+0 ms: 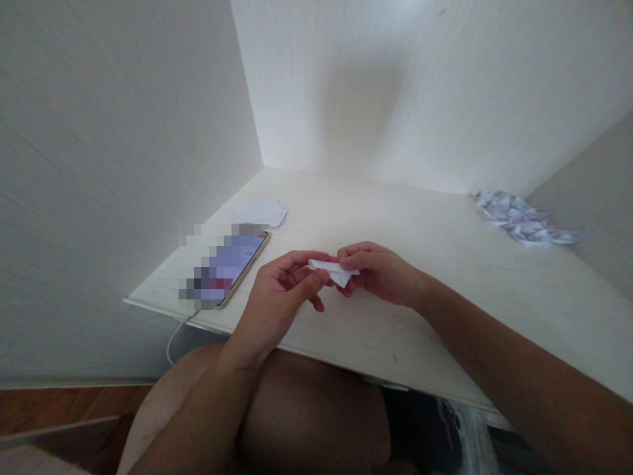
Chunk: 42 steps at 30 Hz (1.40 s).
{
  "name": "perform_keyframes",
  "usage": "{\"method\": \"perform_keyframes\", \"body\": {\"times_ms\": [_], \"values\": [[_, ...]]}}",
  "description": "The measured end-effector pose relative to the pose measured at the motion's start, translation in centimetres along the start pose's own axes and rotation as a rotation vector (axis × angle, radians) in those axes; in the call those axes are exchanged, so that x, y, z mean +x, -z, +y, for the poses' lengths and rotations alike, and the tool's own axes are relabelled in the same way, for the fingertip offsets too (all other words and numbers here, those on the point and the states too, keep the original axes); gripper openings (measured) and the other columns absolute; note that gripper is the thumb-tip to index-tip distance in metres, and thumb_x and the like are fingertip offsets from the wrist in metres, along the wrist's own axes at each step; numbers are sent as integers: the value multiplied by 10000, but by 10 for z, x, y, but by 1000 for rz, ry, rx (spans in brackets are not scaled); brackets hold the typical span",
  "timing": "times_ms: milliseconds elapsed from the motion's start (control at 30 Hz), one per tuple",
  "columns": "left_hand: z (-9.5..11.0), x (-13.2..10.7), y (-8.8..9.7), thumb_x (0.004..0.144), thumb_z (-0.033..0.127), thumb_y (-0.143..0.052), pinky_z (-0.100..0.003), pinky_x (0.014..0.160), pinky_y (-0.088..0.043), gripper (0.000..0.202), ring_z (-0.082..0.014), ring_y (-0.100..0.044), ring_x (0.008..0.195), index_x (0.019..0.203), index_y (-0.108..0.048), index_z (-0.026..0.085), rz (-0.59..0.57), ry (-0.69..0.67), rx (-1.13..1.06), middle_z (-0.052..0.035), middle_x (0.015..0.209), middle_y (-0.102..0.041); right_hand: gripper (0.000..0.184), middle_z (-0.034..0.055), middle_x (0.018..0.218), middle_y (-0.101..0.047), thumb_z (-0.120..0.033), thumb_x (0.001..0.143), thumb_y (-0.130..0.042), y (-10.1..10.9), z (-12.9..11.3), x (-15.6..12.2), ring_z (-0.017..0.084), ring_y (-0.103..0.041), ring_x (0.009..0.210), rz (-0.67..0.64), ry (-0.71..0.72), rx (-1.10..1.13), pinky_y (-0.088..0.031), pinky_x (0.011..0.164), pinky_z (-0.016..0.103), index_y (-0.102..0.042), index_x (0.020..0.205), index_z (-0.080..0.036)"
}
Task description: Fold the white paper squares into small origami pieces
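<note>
A small piece of folded white paper [336,269] is held between both hands, a little above the table near its front edge. It has a long flat strip along the top and a pointed part below. My left hand [287,284] pinches its left end, thumb in front and fingers behind. At the right end, my right hand [378,269] grips it between thumb and fingers. Some of the fingertips behind the paper are hidden.
A phone [242,264] lies left of my hands, its cable [173,340] running over the table's edge. Behind it sits a small stack of white paper [260,212]. At the far right lies a heap of folded white paper pieces [519,218]. Walls enclose the white table [376,204].
</note>
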State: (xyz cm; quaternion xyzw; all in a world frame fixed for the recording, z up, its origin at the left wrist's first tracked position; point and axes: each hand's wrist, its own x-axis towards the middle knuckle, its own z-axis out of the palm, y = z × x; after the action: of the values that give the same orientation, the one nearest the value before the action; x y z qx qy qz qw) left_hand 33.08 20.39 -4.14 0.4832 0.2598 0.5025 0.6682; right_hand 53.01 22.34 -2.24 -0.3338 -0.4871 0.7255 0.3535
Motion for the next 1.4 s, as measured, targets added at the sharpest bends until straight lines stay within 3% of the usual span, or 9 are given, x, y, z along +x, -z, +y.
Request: {"method": "perform_keyframes", "body": {"times_ms": [133, 267, 367, 533, 733, 933, 1300, 1400], "values": [[-1, 1, -2, 826, 279, -850, -170, 504, -554, 193, -145, -706, 754, 997, -804, 200, 86, -3, 2, -51, 886, -772, 239, 9, 715, -693, -346, 804, -815, 1, 0, 0, 103, -616, 591, -9, 11, -1, -461, 576, 234, -668, 824, -158], [3, 3, -2, 770, 271, -892, -152, 478, -532, 241, -134, -714, 755, 975, -800, 185, 218, 21, -82, -45, 944, -771, 274, -3, 792, -729, -325, 792, -858, 2, 1, 0, 95, -636, 636, -25, 84, -74, -432, 564, 215, -697, 960, -180], [6, 4, -1, 743, 269, -909, -145, 478, -528, 266, -118, -719, 736, 966, -796, 175, 265, 72, -134, -35, 969, -768, 284, -11, 780, -727, -325, 770, -874, 3, 3, 3, 89, -620, 640, 33, 129, -122, -410, 549, 211, -734, 969, -178], [6, 5, -2, 711, 245, -924, -146, 485, -532, 328, -121, -719, 755, 997, -788, 161, 286, 116, -142, -25, 905, -757, 280, -13, 710, -696, -392, 771, -866, 1, 4, 6, 84, -577, 629, 122, 128, -121, -403, 568, 213, -763, 900, -166], [7, 5, -7, 695, 250, -928, -160, 514, -572, 332, -130, -722, 786, 978, -783, 155, 314, 113, -174, -26, 916, -762, 291, -21, 758, -702, -330, 718, -911, 0, 5, 6, 72, -535, 628, 84, 165, -148, -388, 556, 207, -779, 929, -179], [6, 6, -5, 728, 272, -910, -173, 606, -609, 286, -125, -720, 804, 957, -787, 151, 327, 117, -140, -39, 946, -771, 311, 10, 855, -738, -385, 736, -892, 0, 11, 8, 83, -566, 681, 119, 144, -245, -427, 605, 218, -771, 928, -174], [-7, 6, -2, 780, 402, -875, -225, 677, -590, 399, -137, -717, 766, 1091, -799, 164, 373, -14, 145, -71, 986, -799, 356, 4, 863, -752, -379, 729, -911, -8, 11, 7, 98, -640, 739, 28, 153, -186, -475, 694, 242, -735, 955, -168], [-9, 4, 2, 819, 431, -842, -254, 697, -596, 432, -157, -736, 754, 1174, -781, 193, 375, -42, 241, -67, 994, -803, 375, 19, 863, -755, -390, 724, -912, -12, 14, 7, 125, -667, 756, 66, 192, -215, -502, 707, 272, -720, 960, -170]]}}
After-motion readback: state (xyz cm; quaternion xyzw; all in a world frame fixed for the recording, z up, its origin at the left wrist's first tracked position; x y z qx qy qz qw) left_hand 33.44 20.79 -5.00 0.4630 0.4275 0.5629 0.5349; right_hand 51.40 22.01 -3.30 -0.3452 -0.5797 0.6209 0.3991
